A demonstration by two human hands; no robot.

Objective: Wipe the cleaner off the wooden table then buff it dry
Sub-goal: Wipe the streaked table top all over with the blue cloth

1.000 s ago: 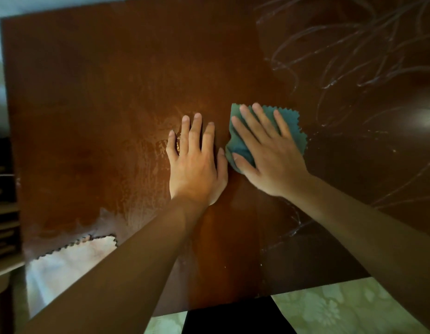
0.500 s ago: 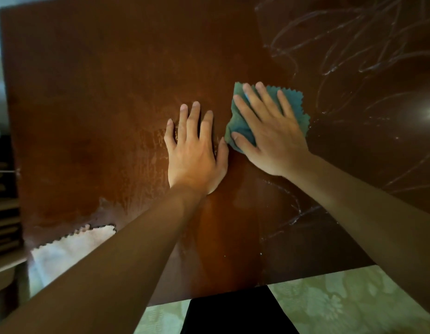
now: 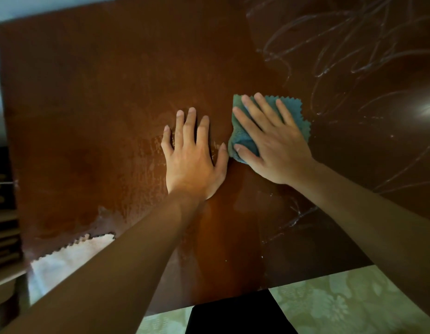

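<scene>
A dark brown wooden table (image 3: pixel 93 97) fills most of the view. White squiggly lines of cleaner (image 3: pixel 334 44) cover its far right part, and smeared residue (image 3: pixel 151 150) lies left of my hands. My right hand (image 3: pixel 274 145) presses flat on a teal cloth (image 3: pixel 292 109) near the table's middle, fingers straight and spread. My left hand (image 3: pixel 192 155) rests flat on the bare wood just left of the cloth, fingers straight, holding nothing.
A white cloth (image 3: pixel 72 259) with a zigzag edge lies at the table's near left corner, partly under my left forearm. The table's near edge runs above a pale green patterned floor (image 3: pixel 341 302). Dark shelving (image 3: pixel 4 225) stands at the left.
My right hand pushed the teal cloth away from me and then brought it slightly back to the right. My left hand stayed pressed on the table.
</scene>
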